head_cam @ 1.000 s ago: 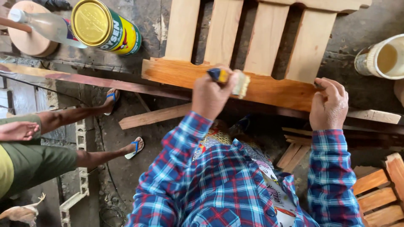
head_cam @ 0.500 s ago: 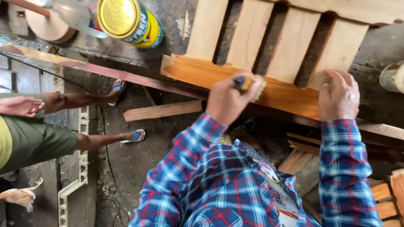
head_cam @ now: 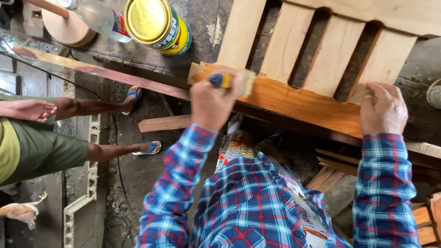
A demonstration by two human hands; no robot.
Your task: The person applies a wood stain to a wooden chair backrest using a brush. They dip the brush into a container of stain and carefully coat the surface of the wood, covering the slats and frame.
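Note:
My left hand (head_cam: 211,98) grips a paintbrush (head_cam: 229,81) with a blue and yellow handle. Its pale bristles press on the left end of an orange, wet-looking rail (head_cam: 298,103). The rail belongs to a slatted wooden frame whose pale bare slats (head_cam: 287,43) run away from me. Over at the rail's right end, my right hand (head_cam: 383,110) lies flat on the wood, fingers over the base of a slat. Both arms wear blue plaid sleeves.
A yellow-lidded can (head_cam: 156,25), a clear bottle (head_cam: 98,16) and a round wooden block (head_cam: 64,27) sit at the far left. A long reddish plank (head_cam: 92,71) runs below them. Another person (head_cam: 27,147) sits at left in blue sandals. A chicken (head_cam: 20,213) stands bottom left.
My left hand has drawn the brush leftward along the rail, from its middle to its left end. My right hand stays on the rail's right end.

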